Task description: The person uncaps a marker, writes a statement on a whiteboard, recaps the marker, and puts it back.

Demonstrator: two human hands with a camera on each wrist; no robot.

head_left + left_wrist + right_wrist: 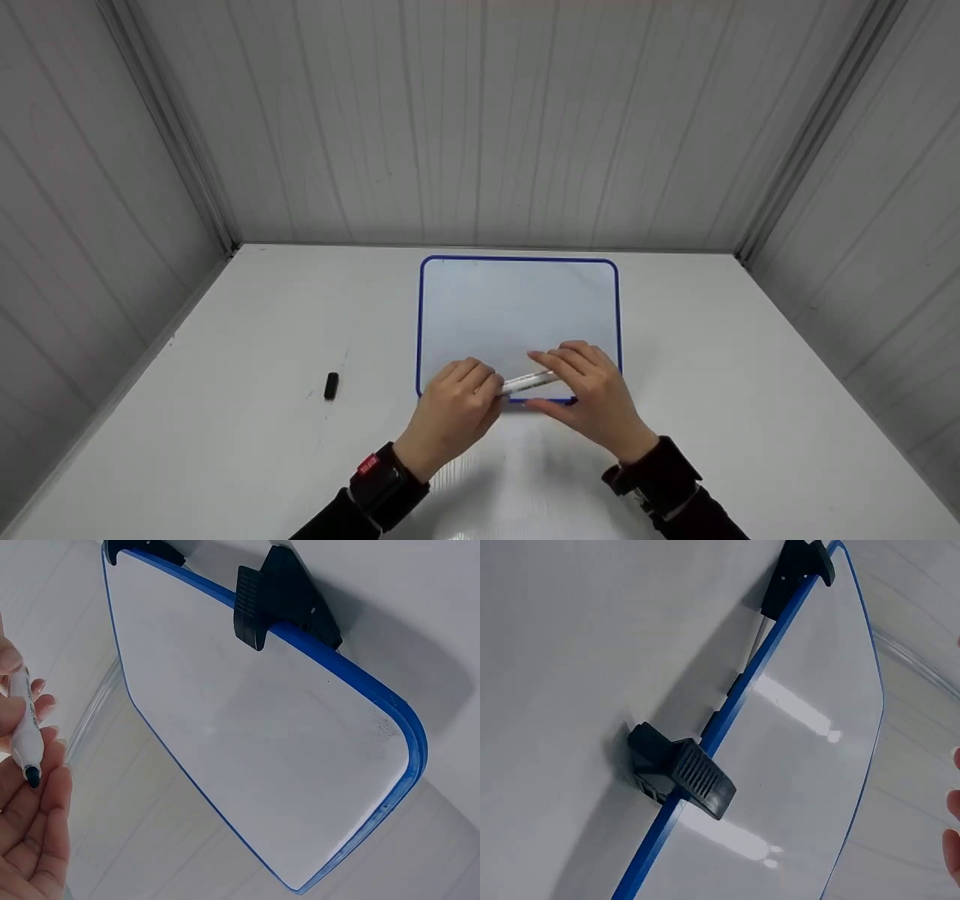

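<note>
Gripping marker [527, 383] at both ends, left hand [454, 412] and right hand [592, 397] pinching, above whiteboard [517, 315] near edge; cap [331, 385] lying left.

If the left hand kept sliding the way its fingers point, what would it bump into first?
The left hand points right along the marker, toward the right hand, which holds the other end. So it would probably meet those fingers first, above the whiteboard. Depth is hard to judge.
</note>
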